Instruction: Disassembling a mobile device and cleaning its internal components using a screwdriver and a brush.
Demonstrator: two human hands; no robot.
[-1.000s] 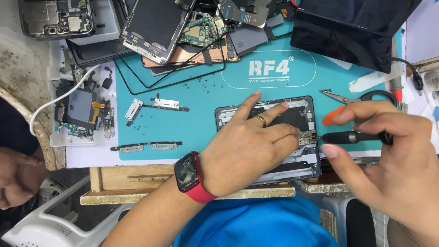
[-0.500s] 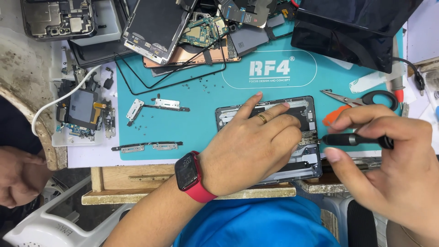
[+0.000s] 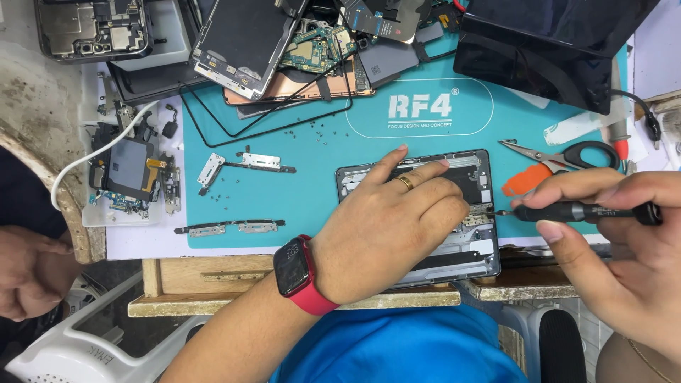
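The opened phone chassis (image 3: pixel 468 213) lies flat at the near edge of the teal work mat (image 3: pixel 319 177), with its near end overhanging the wooden bench edge (image 3: pixel 298 301).

The left hand (image 3: pixel 390 227) lies palm down across the chassis, fingers spread and pressing on its upper half; it grips nothing. A red smartwatch (image 3: pixel 298 273) sits on that wrist, and a gold ring (image 3: pixel 404 182) on one finger.

The right hand (image 3: pixel 624 248) is clamped on a black precision screwdriver (image 3: pixel 582 211), thumb below and fingers above the shaft. The shaft lies nearly level, with its tip touching the right edge of the chassis just beside the left fingertips. The two hands are apart.

Open room: bare mat lies to the left of the chassis, bounded by two loose metal bracket strips (image 3: pixel 241 164) and a longer strip (image 3: pixel 230 228) (small screws are scattered between them). To the right, scissors (image 3: pixel 567 154) with black handles and an orange pry pick (image 3: pixel 526 181) lie close above the screwdriver hand. The far edge of the mat is crowded with stacked phone parts (image 3: pixel 284 42) and a dark bag (image 3: pixel 553 42).

Another person's hand (image 3: pixel 32 273) rests at the left border, well apart from the mat.
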